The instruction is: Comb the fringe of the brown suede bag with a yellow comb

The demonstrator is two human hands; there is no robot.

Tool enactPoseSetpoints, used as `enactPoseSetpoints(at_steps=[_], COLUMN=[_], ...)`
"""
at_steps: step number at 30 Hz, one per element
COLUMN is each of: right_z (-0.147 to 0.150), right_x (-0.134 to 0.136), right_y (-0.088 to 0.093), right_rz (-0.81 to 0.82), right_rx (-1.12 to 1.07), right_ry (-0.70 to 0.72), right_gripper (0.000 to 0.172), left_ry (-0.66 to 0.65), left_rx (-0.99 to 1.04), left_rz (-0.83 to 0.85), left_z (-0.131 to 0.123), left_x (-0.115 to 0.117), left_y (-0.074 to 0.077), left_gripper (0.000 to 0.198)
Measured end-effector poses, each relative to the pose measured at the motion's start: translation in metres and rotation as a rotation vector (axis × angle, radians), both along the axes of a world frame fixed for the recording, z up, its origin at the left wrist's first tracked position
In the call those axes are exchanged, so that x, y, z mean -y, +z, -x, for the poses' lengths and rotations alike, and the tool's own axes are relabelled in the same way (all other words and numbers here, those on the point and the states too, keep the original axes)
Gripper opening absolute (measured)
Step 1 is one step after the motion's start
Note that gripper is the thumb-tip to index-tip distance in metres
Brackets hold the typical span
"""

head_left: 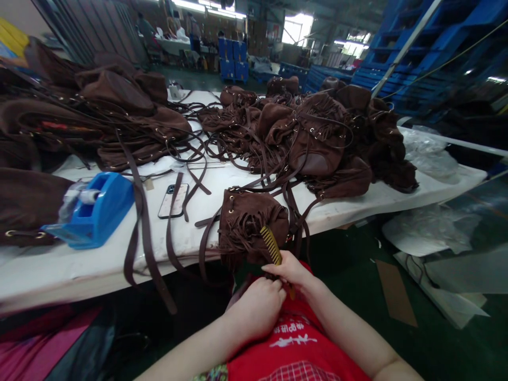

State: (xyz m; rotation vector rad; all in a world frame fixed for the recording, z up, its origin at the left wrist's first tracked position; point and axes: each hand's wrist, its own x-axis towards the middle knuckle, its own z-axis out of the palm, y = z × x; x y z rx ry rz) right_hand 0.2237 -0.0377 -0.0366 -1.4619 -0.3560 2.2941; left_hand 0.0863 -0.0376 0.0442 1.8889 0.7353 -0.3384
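A brown suede fringed bag (256,219) lies at the table's front edge, its fringe hanging toward me. My right hand (291,271) is closed around a yellow wide-toothed comb (271,244), whose teeth point up in front of the bag. Beside it, close to my red apron (296,344), my left hand (260,304) has its fingers curled in. What those fingers grip is hidden, though dark brown material shows between the two hands.
A blue tape dispenser (101,211) and a phone (173,201) sit on the white table (154,248) to the left. Piles of brown bags (317,132) cover the back. Long straps (145,233) dangle over the front edge. Blue pallets (428,47) stand at right.
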Motion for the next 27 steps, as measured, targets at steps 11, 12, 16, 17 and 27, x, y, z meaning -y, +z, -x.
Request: enactPoseSetpoints(at_steps=[11, 12, 16, 17, 27], right_z=[-0.034, -0.035, -0.04, -0.043, -0.072], right_x=[-0.013, -0.015, -0.024, -0.025, -0.013], right_y=[0.019, 0.024, 0.041, 0.044, 0.066], right_rz=[-0.109, -0.134, -0.188, -0.186, -0.015], right_rx=[-0.165, -0.209, -0.377, -0.405, -0.44], right_ry=[0.03, 0.059, 0.19, 0.198, 0.098], right_gripper=[0.037, 0.035, 0.03, 0.031, 0.04], left_ry=[0.481, 0.324, -0.049, -0.072, -0.108], left_rx=[0.116, 0.167, 0.339, 0.359, 0.15], left_rz=[-0.274, -0.198, 0.021, 0.047, 0.478], left_z=[0.038, 0.036, 0.013, 0.007, 0.016], left_x=[-0.11, -0.116, -0.122, -0.122, -0.136], left_y=[0.015, 0.012, -0.006, -0.009, 0.043], left_gripper=[0.043, 0.051, 0.062, 0.056, 0.028])
